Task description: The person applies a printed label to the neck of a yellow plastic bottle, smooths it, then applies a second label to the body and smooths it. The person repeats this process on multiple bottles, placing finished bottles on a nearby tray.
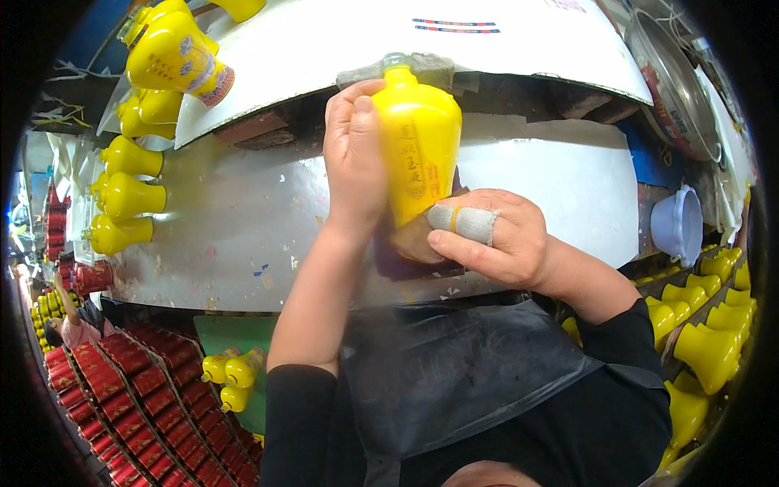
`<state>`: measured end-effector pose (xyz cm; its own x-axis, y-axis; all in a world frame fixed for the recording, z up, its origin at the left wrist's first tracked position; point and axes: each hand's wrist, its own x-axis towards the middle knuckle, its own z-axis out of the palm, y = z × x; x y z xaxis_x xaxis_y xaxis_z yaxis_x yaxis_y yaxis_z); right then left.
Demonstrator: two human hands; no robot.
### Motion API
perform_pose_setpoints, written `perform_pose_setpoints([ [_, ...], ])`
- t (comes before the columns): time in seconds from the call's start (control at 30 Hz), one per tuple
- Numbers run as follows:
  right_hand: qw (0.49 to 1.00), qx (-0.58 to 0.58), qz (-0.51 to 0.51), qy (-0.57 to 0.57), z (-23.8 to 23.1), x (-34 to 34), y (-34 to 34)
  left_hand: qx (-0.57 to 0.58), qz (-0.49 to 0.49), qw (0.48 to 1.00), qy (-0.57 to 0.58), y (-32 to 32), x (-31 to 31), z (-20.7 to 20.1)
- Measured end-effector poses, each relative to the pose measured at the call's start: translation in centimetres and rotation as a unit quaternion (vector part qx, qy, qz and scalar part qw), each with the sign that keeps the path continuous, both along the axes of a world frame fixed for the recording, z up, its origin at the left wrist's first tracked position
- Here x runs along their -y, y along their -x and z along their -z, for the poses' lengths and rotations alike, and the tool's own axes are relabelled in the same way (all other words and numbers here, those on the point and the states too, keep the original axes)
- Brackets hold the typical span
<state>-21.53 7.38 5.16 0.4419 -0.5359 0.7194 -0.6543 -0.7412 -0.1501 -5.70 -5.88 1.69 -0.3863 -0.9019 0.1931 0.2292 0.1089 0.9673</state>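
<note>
A glossy yellow bottle with a clear glass mouth and dark and red printing lies in front of me, its mouth pointing away. My left hand is closed around its left side near the shoulder, thumb and fingers bent. At the bottle's lower end, my right hand is closed against the foot, a grey cloth sleeve with a yellow band around one finger. Brownish material shows at the foot beneath those fingers; its kind is unclear. The bottle's neck lies over a grey cloth pad.
Several yellow bottles line the table's left side, and a decorated one lies on the white board. Two narrow printed strips rest on that board. A pale tub and rows of yellow bottles are right; red boxes lower left.
</note>
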Motion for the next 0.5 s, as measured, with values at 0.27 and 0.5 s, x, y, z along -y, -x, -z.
perform_pose_setpoints([
  [0.27,0.949,0.243,0.162,-0.121,1.2,-0.6,0.7,0.125,0.002,0.989,0.078,-2.1,-4.1,2.5],
  [0.5,0.911,0.256,0.258,-0.196,2.8,-0.9,0.5,0.140,0.094,0.981,0.096,-3.8,-4.3,4.0],
])
